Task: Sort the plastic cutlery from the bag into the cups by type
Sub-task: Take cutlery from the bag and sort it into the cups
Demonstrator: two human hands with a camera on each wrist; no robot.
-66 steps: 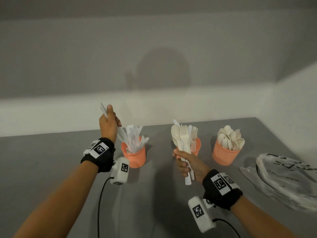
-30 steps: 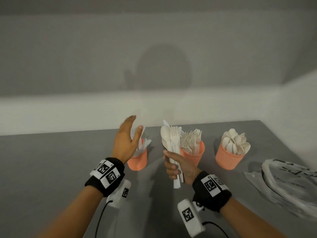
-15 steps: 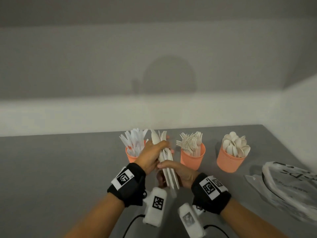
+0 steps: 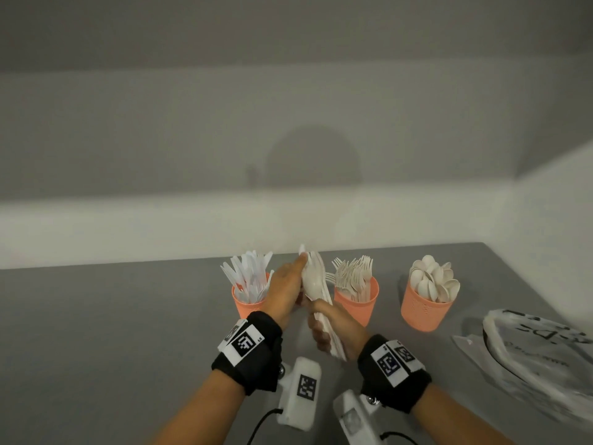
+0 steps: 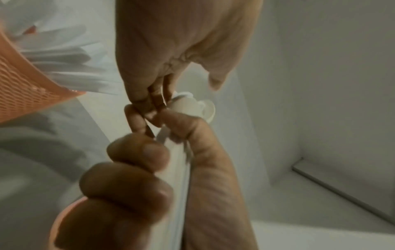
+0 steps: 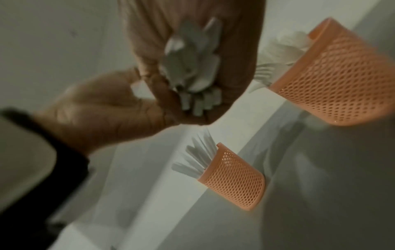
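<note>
Three orange mesh cups stand in a row on the grey table: the knife cup point(image 4: 248, 305) at left, the fork cup point(image 4: 356, 305) in the middle, the spoon cup point(image 4: 426, 313) at right. My right hand point(image 4: 335, 330) grips the handles of a white cutlery bundle point(image 4: 316, 281), held upright between the knife and fork cups. My left hand point(image 4: 288, 284) lies against the bundle's top. Its fingers point(image 5: 149, 104) and thumb pinch a piece among the heads. Which piece it is cannot be told. The right wrist view shows the bundle point(image 6: 192, 59) in my palm.
The crumpled plastic bag point(image 4: 529, 358) lies flat at the table's right edge. A white wall ledge runs close behind the cups. Bare grey table stretches to the left of the knife cup and in front of my hands.
My left hand dropped a knife into the left cup, opened, then swung right to the bundle and now pinches at its top. My right hand kept hold of the bundle.
</note>
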